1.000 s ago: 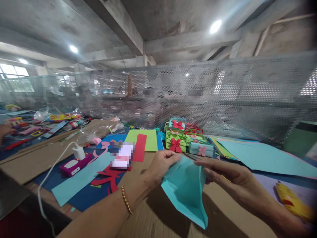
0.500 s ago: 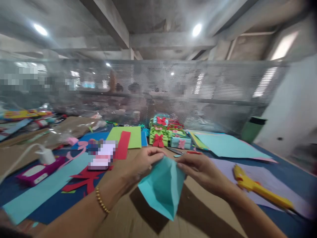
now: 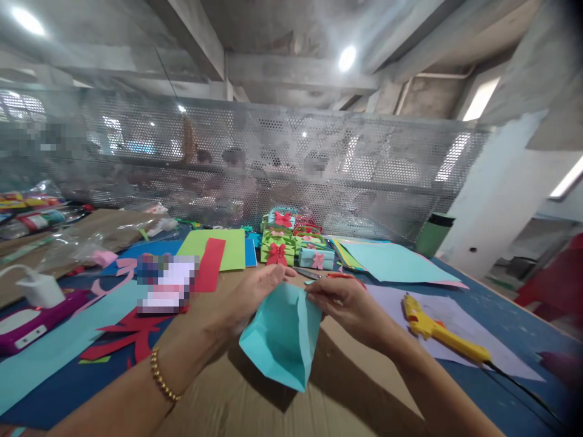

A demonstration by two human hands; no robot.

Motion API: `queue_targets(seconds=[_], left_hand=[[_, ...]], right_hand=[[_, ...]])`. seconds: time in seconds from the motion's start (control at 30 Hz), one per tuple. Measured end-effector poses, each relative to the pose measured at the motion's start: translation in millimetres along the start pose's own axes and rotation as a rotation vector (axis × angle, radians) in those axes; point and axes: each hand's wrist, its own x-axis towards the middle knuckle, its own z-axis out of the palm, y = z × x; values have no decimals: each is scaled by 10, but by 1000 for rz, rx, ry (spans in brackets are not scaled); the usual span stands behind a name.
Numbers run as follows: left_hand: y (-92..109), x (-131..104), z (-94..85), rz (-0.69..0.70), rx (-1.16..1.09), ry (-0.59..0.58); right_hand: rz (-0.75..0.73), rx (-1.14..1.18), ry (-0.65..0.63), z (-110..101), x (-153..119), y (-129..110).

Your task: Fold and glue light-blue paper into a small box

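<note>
A folded turquoise paper, shaped like a small open box, is held up over a brown cardboard sheet. My left hand, with a gold bead bracelet at the wrist, grips its upper left edge; some of the fingers are hidden behind the paper. At the upper right corner, my right hand pinches the paper between thumb and fingers. Just beyond both hands lie scissors with red handles, partly covered by my right hand.
Small green and blue paper boxes with bows are stacked behind. On the right, a yellow glue gun with a cord rests on lilac paper. Red paper strips and a purple power strip lie left. A green cup stands far right.
The view has swung to the right, so everything sits further left in it. Both hands keep hold of the turquoise paper, which tilts slightly differently.
</note>
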Motion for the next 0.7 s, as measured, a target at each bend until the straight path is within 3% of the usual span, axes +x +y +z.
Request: queue_targets(seconds=[0.3,0.4,0.57,0.7], left_hand=[[90,59,-21,-121,-442,-11],[80,69,-30,-146,-396,54],[10,53,-24,-161,-212,19],[-54,77,-39,-138,-165,88]], right_hand=[[-43,-78,70,-85,7,106],[-54,-58,77,-80,14,118],[-75,-49,72,-88,17,103],[-78,-55,80,-105,12,92]])
